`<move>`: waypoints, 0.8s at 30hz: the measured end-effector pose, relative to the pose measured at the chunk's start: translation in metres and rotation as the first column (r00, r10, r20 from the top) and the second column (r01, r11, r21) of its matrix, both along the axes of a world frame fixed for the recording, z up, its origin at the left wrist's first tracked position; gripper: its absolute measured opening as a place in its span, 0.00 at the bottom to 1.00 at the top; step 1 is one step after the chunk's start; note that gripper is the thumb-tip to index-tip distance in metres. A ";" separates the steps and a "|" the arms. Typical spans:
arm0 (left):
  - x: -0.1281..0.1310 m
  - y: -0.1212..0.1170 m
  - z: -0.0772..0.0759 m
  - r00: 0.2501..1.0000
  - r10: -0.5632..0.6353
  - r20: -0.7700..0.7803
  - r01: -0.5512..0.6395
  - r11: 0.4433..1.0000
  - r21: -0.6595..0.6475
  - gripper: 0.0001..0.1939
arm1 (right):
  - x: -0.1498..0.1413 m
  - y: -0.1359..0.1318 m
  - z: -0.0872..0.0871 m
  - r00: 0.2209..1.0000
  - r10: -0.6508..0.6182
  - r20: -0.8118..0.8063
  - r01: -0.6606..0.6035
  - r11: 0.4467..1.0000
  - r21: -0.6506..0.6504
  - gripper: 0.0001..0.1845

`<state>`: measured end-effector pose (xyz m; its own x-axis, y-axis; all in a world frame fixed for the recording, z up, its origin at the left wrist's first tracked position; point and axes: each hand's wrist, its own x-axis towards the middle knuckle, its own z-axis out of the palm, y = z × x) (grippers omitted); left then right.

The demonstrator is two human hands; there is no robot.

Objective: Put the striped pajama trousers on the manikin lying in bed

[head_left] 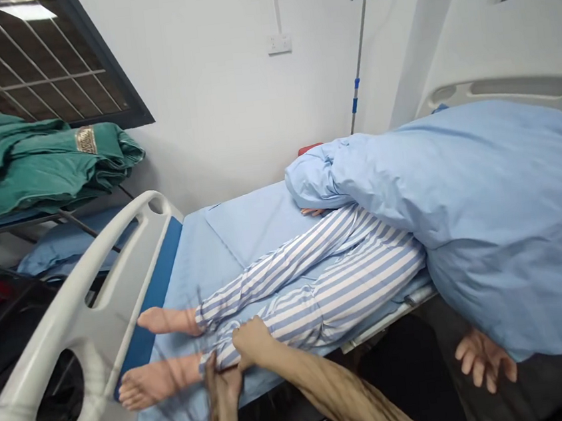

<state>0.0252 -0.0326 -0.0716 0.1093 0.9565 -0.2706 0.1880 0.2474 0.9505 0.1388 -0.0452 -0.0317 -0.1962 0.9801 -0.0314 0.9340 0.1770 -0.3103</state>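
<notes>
Presently, the striped trousers (354, 293) lie beneath my right hand (253, 340), which grasps them, and beside my left hand (230, 380), whose grip I cannot determine.

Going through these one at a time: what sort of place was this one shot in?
Probably a hospital ward, or a room set up like one for training: a bed with moulded end boards, an IV pole and striped, pyjama-like trousers suggest it.
</notes>
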 end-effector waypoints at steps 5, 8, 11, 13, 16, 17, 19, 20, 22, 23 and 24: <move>0.000 0.003 -0.020 0.928 0.230 0.293 -0.200 0.971 -0.128 0.17 | -0.006 0.005 -0.021 0.999 -0.027 0.037 0.024 0.997 0.078 0.33; 0.001 0.004 -0.021 0.893 0.289 0.345 -0.250 0.956 -0.155 0.15 | -0.005 0.006 -0.019 0.999 -0.019 0.051 0.015 0.996 0.084 0.34; 0.003 0.002 -0.020 0.839 0.336 0.428 -0.265 0.939 -0.219 0.13 | -0.005 0.004 -0.016 0.997 -0.023 0.073 0.018 0.997 0.070 0.35; 0.005 0.001 -0.019 0.809 0.354 0.470 -0.257 0.931 -0.259 0.13 | -0.005 0.003 -0.014 0.996 -0.026 0.090 0.021 0.998 0.059 0.36; 0.008 0.001 -0.017 0.780 0.385 0.493 -0.265 0.918 -0.296 0.12 | -0.006 0.001 -0.011 0.995 -0.031 0.099 0.026 0.998 0.050 0.38; 0.009 0.001 -0.016 0.772 0.398 0.495 -0.275 0.912 -0.305 0.12 | -0.006 0.000 -0.010 0.994 -0.036 0.102 0.031 0.998 0.049 0.38; 0.010 0.000 -0.015 0.761 0.418 0.496 -0.288 0.903 -0.318 0.11 | -0.006 -0.001 -0.008 0.993 -0.047 0.108 0.042 0.998 0.048 0.40; 0.010 -0.001 -0.014 0.761 0.421 0.494 -0.288 0.901 -0.324 0.11 | -0.007 -0.002 -0.007 0.993 -0.050 0.108 0.045 0.998 0.049 0.40; 0.009 -0.002 -0.012 0.770 0.408 0.491 -0.275 0.906 -0.322 0.11 | -0.006 -0.004 -0.005 0.993 -0.058 0.105 0.053 0.997 0.051 0.39; 0.008 -0.004 -0.010 0.784 0.386 0.487 -0.260 0.916 -0.306 0.12 | -0.006 -0.004 -0.004 0.993 -0.057 0.101 0.052 0.998 0.047 0.39; 0.006 -0.005 -0.009 0.808 0.349 0.476 -0.234 0.930 -0.285 0.12 | -0.005 -0.005 -0.004 0.994 -0.054 0.094 0.050 0.998 0.040 0.39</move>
<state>0.0312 -0.0374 -0.0805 0.0114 0.8951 -0.4456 -0.4205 0.4087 0.8101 0.1335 -0.0504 -0.0354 -0.1428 0.9897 -0.0101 0.9673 0.1374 -0.2134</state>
